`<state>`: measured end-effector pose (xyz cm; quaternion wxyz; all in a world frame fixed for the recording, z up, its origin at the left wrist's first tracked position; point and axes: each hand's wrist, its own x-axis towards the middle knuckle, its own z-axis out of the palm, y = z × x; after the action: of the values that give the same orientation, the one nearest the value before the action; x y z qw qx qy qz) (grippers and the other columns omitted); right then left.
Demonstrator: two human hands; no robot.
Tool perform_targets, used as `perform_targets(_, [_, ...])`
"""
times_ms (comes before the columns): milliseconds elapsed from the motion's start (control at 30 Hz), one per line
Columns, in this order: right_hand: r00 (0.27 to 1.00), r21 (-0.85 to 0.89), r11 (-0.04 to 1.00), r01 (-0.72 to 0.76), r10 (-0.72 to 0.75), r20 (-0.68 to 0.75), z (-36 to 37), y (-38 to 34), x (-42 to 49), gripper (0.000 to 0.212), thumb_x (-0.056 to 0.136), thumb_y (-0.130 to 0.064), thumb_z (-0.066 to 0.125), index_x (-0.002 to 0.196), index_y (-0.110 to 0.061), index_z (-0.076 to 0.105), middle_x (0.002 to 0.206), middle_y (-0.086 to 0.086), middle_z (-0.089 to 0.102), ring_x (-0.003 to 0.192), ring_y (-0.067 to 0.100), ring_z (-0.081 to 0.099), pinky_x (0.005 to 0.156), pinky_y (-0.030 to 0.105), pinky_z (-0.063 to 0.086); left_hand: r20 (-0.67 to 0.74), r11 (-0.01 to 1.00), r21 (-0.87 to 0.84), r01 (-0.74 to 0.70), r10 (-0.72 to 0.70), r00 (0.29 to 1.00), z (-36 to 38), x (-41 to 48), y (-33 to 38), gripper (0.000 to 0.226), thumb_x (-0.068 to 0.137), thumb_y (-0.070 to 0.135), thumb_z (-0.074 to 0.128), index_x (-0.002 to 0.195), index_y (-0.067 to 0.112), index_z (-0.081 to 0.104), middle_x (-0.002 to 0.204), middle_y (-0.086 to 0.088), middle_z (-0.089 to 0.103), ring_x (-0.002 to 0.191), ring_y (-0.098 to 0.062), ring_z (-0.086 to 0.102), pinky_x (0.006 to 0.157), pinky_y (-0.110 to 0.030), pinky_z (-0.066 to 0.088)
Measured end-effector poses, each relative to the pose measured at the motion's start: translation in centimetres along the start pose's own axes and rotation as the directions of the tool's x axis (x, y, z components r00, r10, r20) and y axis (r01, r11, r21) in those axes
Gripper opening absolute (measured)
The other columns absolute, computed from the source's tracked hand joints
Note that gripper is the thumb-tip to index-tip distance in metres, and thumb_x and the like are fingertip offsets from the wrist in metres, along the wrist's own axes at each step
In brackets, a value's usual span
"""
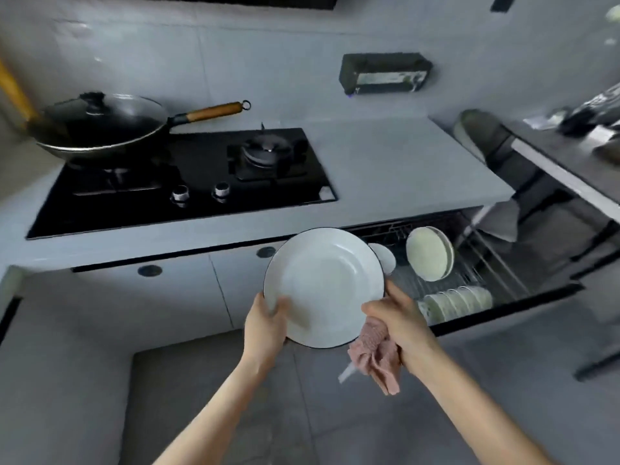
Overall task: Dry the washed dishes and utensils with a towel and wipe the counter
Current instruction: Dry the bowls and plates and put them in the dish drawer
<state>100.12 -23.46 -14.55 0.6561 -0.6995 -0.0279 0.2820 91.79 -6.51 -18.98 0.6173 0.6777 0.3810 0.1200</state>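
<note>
head view: left hand (268, 318) grips the plate (323, 280), right hand (401, 318) clutches a pink towel (377, 359), apparently against its rim.

Plate (323, 280): white, thin black rim line. Towel (375, 354): pink. Counter (402, 162): plain pale grey. Hob (201, 156): black. Wok (100, 129), far left: black; handle (214, 111) orange-brown. Bowls (429, 253), right: white to cream.

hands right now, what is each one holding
Left hand: grips the white plate by its rim.
Right hand: holds the pink towel at the plate's edge.
</note>
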Motion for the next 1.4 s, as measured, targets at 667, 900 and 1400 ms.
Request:
perform_targets(667, [0.774,-0.551,0.787,-0.278,-0.157,-0.614,-28.0,-1.6,16.5,0.046,0.077,-0.009,0.049,0.114,-0.034,0.060,0.083,-0.007,0.064,0.088,0.023,0.058,0.068,0.032,0.046,0.534,0.895,0.427,0.129,-0.365,0.763,29.2,16.0,5.6,0.013,0.095,0.007,0.046,0.091,0.014,0.056,0.071,-0.007,0.060,0.050,-0.015,0.050,0.040,-0.019,0.043])
perform_targets(900, [0.745,-0.746,0.522,-0.414,-0.277,-0.607,-36.4,-1.8,23.6,0.055,0.084,-0.010,0.050,0.134,-0.031,0.048,0.101,0.007,0.069,0.088,0.031,0.058,0.067,0.032,0.042,0.461,0.903,0.373,0.212,-0.379,0.803,33.9,19.3,7.1,0.016,0.096,0.011,0.046,0.084,0.019,0.053,0.071,-0.008,0.057,0.055,-0.017,0.048,0.037,-0.014,0.037])
perform_targets(1400, [0.960,-0.943,0.223,-0.246,-0.081,-0.269,-49.0,4.7,44.5,0.052,0.086,-0.012,0.048,0.137,-0.024,0.044,0.086,0.010,0.068,0.067,0.027,0.052,0.056,0.027,0.036,0.175,0.818,0.291,0.496,-0.555,0.814,49.9,20.6,6.2,0.017,0.096,0.007,0.047,0.087,0.017,0.057,0.078,-0.009,0.064,0.065,-0.019,0.061,0.047,-0.022,0.046])
